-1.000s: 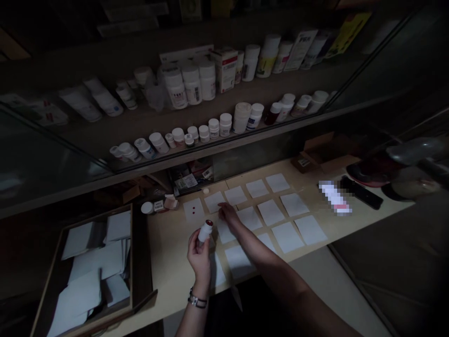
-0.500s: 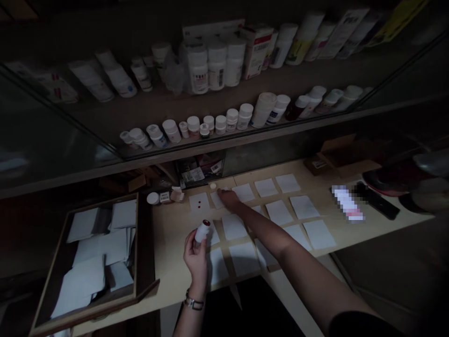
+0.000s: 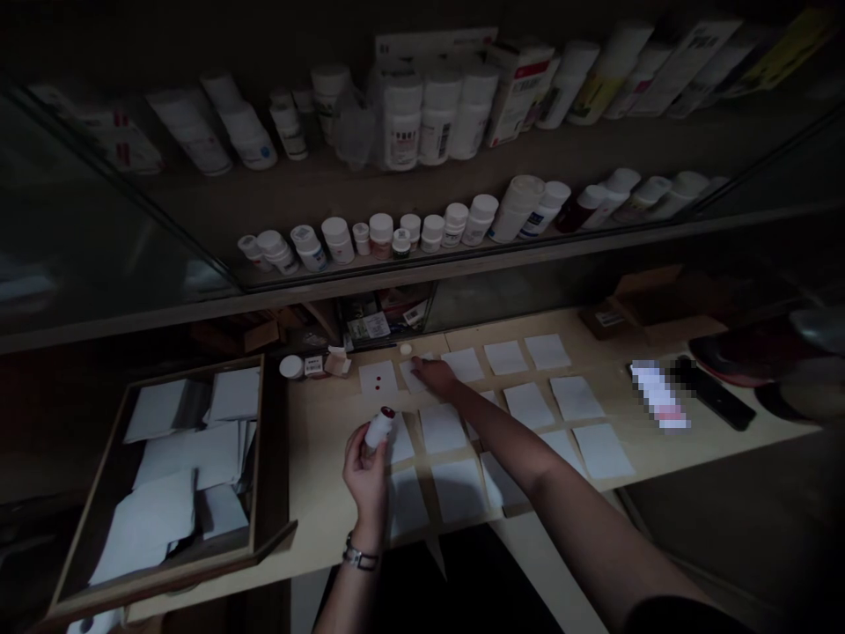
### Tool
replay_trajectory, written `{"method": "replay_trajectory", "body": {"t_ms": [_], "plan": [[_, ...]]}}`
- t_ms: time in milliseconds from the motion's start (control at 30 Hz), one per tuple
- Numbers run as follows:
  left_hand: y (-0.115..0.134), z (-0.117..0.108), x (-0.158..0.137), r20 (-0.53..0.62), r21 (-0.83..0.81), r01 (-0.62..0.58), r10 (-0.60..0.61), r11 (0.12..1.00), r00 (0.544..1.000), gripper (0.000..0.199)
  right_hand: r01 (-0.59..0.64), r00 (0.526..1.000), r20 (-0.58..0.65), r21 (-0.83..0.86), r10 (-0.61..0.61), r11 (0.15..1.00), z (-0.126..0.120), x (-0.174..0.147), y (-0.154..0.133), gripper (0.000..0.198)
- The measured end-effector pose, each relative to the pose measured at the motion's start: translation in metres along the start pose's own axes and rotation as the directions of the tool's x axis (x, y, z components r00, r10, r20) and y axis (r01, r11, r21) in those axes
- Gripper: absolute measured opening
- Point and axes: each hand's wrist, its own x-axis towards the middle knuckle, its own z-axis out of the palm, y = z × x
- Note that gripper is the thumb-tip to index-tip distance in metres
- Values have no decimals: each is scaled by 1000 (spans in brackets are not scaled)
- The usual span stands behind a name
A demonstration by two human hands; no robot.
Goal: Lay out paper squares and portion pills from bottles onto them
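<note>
Reaching across the counter (image 3: pixel 320 497), the right hand (image 3: pixel 434 377) is at a paper sheet (image 3: pixel 415 384) in the back row, near the back edge; its fingers are bent, but whether they pinch anything or touch the sheet cannot be told. The left hand (image 3: pixel 367 471) has its fingers curled round a white bottle (image 3: pixel 378 430), uncapped and tilted, dark red showing at its mouth, held above the counter toward its left end. By the back edge, on the neighbouring sheet to the left, lie two red pills (image 3: pixel 378 387), apart from each other. For neat handling, a low, light release near the middle of a sheet would suit such small pills, which could roll; the bottle is best held mouth up, and the right forearm (image 3: pixel 505 449) well clear of the loose paper, which could slide. That forearm hides parts of several sheets, the left hand covers the bottle's lower part, and any label is unreadable. How much the bottle holds is hard to judge. Pixel blocks mask a bright patch (image 3: pixel 660 396) toward the right end of the counter, and dim light blurs the things beyond it.
</note>
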Motion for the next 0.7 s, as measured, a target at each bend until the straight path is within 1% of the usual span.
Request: {"method": "replay_trajectory", "body": {"t_ms": [100, 133, 167, 200, 233, 267, 300, 333, 367, 400, 433, 500, 533, 567, 633, 700], "plan": [[-2, 3, 1, -1, -5, -3, 3, 1000, 1000, 39, 26, 999, -24, 25, -25, 999, 4, -3, 4, 34], [-2, 3, 2, 1, -6, 7, -7, 1000, 1000, 40, 26, 998, -60, 72, -22, 997, 5, -4, 6, 34], [-2, 4, 2, 3, -8, 21, -21, 1000, 1000, 40, 16, 992, -123, 154, 3, 988, 6, -4, 9, 33], [-2, 4, 2, 2, -12, 34, -34, 999, 999, 40, 1, 976, -208, 279, 59, 960, 7, -4, 13, 31], [-2, 4, 3, 0, -17, 43, -43, 999, 999, 40, -7, 945, -289, 457, 156, 890, 7, -3, 17, 30], [-2, 3, 3, -3, -21, 49, -49, 999, 999, 40, 1, 902, -331, 642, 276, 767, 6, -2, 23, 28], [-1, 3, 4, -6, -23, 52, -52, 998, 999, 41, 22, 863, -326, 788, 386, 615, 5, -2, 29, 27], [-1, 3, 4, -9, -24, 53, -53, 998, 999, 40, 45, 839, -286, 884, 463, 465, 4, -1, 36, 26], [-1, 3, 4, -8, -24, 53, -54, 998, 999, 40, 58, 834, -234, 937, 499, 343, 2, -2, 43, 25], [-1, 3, 5, -6, -24, 55, -55, 998, 998, 40, 58, 846, -188, 963, 500, 264, 0, -3, 50, 23], [-1, 3, 5, -2, -25, 56, -56, 998, 998, 40, 49, 862, -155, 973, 483, 225, -2, -6, 57, 22], [-1, 5, 5, 8, -29, 58, -58, 998, 998, 40, 34, 891, -114, 982, 439, 186, -5, -14, 69, 18], [-2, 5, 4, 17, -32, 62, -62, 998, 998, 40, 28, 906, -91, 987, 413, 156, -6, -20, 74, 18], [-2, 7, 4, 26, -33, 69, -68, 997, 997, 40, 18, 924, -58, 994, 377, 109, -8, -25, 78, 19], [-2, 9, 2, 34, -33, 83, -82, 996, 996, 41, -13, 958, 23, 999, 285, -39, -10, -36, 85, 24], [-2, 11, 0, 40, -27, 86, -85, 996, 996, 41, -42, 978, 82, 978, 194, -202, -11, -44, 91, 26]]}}
